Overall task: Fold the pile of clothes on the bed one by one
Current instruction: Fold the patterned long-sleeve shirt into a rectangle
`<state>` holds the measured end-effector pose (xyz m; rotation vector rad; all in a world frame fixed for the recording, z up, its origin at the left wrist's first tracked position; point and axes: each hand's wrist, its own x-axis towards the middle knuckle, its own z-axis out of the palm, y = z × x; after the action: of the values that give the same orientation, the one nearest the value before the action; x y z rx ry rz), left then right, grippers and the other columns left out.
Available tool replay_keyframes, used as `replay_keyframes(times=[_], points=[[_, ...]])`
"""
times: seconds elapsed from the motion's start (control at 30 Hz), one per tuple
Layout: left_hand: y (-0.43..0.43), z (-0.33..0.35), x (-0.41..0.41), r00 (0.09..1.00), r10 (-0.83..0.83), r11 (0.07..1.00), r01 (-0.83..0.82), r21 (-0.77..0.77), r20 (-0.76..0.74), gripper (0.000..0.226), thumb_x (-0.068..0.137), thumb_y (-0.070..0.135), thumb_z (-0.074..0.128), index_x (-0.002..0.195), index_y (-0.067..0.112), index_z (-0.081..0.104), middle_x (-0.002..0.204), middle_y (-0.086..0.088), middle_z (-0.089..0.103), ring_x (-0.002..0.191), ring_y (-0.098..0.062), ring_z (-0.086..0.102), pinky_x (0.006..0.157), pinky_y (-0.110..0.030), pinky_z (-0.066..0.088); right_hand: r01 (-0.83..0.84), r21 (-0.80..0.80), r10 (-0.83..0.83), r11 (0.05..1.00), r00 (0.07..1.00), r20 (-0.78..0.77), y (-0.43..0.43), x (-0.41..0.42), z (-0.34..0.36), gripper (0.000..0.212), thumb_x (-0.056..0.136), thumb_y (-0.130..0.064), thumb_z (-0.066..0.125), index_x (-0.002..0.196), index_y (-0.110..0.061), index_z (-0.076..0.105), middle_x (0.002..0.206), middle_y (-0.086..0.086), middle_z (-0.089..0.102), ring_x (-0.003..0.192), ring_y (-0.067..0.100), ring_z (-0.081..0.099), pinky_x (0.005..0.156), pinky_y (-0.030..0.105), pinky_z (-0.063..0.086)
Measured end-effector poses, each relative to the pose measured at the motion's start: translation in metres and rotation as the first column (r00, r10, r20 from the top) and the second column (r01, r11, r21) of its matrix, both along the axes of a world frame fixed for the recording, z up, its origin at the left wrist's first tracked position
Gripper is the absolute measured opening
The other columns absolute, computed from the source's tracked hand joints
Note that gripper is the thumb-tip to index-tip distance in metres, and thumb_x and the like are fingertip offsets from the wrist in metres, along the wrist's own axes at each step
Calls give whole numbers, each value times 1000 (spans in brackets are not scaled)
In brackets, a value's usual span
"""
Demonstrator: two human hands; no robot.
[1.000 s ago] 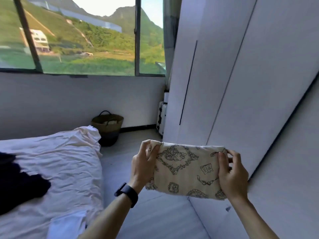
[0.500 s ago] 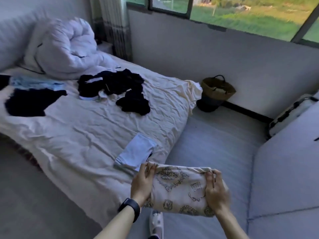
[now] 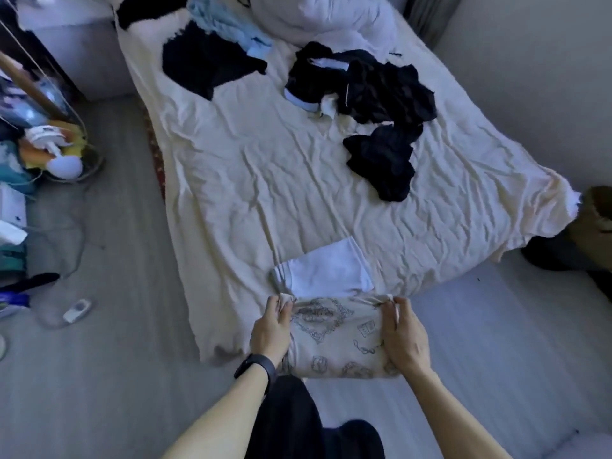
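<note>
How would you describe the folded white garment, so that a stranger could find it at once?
Look at the bed with the wrinkled cream sheet, at its near edge. The white garment lies there, just beyond the printed cloth that the left hand and right hand hold. It alone is folded and white; the other clothes are dark or blue and lie crumpled farther up.

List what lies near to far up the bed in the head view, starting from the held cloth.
printed cloth → folded white garment → small black garment → black clothes pile → white duvet
</note>
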<state>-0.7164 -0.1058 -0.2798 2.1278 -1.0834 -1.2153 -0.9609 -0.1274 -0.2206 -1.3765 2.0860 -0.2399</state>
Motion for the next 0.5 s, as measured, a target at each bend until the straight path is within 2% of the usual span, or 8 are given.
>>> replay_keyframes(times=[0.07,0.13,0.23,0.37,0.5], points=[[-22,-6,-6,997,79,997,-79,-10,7,26,101,56,38,101,32,49,91,2,69,84,-30,66,69,-41,53,-59,4,59,998,998,9,-39,-3,-7,34,106,-48,30,126,-25,46,117,13,66,100,35,62,74,40,41],[-44,-14,-13,990,139,990,-139,-14,20,25,101,55,39,100,32,48,94,-3,70,86,-33,66,63,-39,47,-103,13,103,995,995,15,-75,-7,-18,34,107,-46,31,127,-24,47,113,14,67,96,34,62,72,40,40],[-76,-32,-20,974,220,975,-219,-23,48,30,101,56,39,109,29,50,102,-9,72,90,-35,67,62,-34,39,-174,21,173,985,984,31,-127,-10,-41,32,108,-43,33,127,-22,46,111,16,67,86,32,58,71,40,40],[-106,-66,-29,932,347,938,-344,-45,105,27,102,50,43,109,25,52,97,-6,72,87,-35,67,60,-33,38,-289,6,289,957,957,29,-185,-12,-89,32,108,-38,35,128,-17,47,111,17,67,95,38,63,69,38,36],[-125,-111,-36,880,444,896,-435,-89,171,22,102,42,47,102,21,50,89,-2,68,83,-35,65,59,-34,38,-401,-19,401,916,915,45,-230,-8,-150,30,108,-34,37,127,-15,48,105,19,67,92,40,63,66,36,31]])
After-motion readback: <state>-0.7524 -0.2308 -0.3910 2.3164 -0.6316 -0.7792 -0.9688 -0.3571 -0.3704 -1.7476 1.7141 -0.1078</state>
